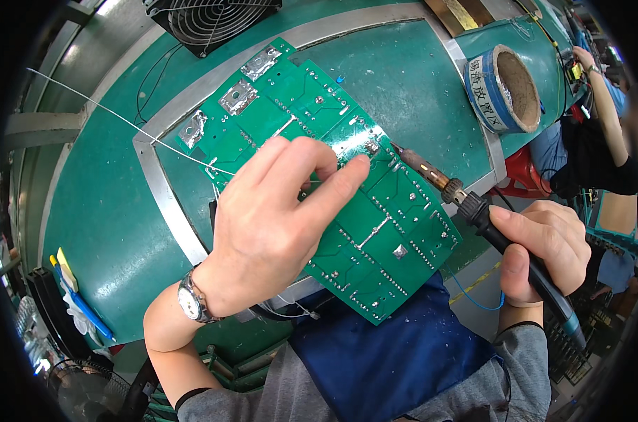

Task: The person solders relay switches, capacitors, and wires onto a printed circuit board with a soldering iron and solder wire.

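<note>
A large green circuit board (417, 232) lies tilted in front of me, its soldered side up, with rows of shiny joints and three big silvery pads at the far left end. My left hand (270, 211) is over the board's middle, fingers curled and closed around a thin silvery solder wire (129, 123) that runs in from the upper left. The wire's end is hidden by the fingers. My right hand (544, 246) grips the black handle of a soldering iron (467, 204). Its tip is at the board's right edge, close to a blob-like joint (372, 148); contact cannot be made out.
A black fan (217, 21) stands at the far edge of the green bench (94, 232). A cardboard ring (502, 88) with a printed label is at the far right. A blue pen (87, 309) lies at the left. Another person's arm (607, 105) shows at the right.
</note>
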{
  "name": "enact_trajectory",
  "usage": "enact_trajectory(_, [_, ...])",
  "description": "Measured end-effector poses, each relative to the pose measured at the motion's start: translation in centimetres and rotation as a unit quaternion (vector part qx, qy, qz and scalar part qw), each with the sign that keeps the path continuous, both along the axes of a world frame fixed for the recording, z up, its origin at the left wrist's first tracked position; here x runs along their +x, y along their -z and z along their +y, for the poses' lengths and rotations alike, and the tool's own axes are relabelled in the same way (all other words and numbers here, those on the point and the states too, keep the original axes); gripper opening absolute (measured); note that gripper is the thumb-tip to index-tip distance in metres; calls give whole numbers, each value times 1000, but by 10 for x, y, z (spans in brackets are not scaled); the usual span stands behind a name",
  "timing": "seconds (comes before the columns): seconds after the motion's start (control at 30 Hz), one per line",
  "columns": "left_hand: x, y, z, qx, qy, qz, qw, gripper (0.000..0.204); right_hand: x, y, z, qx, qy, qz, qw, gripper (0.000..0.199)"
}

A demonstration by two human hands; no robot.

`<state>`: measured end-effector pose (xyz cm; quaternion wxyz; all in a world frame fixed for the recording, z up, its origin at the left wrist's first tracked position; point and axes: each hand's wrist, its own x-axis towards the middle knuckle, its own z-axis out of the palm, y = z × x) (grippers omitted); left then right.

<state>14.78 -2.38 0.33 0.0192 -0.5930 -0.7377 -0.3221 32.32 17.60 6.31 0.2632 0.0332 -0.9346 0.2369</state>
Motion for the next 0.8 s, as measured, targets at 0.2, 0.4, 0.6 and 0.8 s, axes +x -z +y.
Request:
enact_trajectory(0.2, [2, 8, 3, 3, 40, -3, 999, 38, 4, 7, -3, -11, 8, -12, 1000, 27])
enact_trajectory(0.4, [5, 6, 10, -13, 41, 15, 999, 40, 3, 1, -8, 40, -30, -26, 998, 21])
enact_trajectory(0.6, [15, -6, 1, -37, 11, 3, 999, 47, 15, -7, 1, 14, -43, -50, 998, 21])
enact_trajectory(0.8, [21, -2, 10, -50, 33, 9, 998, 46, 23, 0, 0, -2, -11, -25, 1000, 24])
